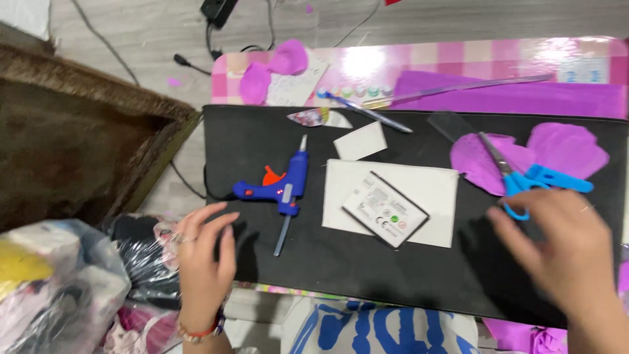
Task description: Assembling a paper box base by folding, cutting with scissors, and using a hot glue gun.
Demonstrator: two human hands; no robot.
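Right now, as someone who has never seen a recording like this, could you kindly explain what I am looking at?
This is one picture from a camera worn on a person's head, looking down at their own two bare hands over a black work mat. No machine is involved. The left hand rests open at the mat's edge, near a blue glue gun. The right hand, blurred, is open beside blue-handled scissors that lie on purple paper petals. Neither hand holds anything. A white sheet with a small printed card on it lies in the middle of the mat.
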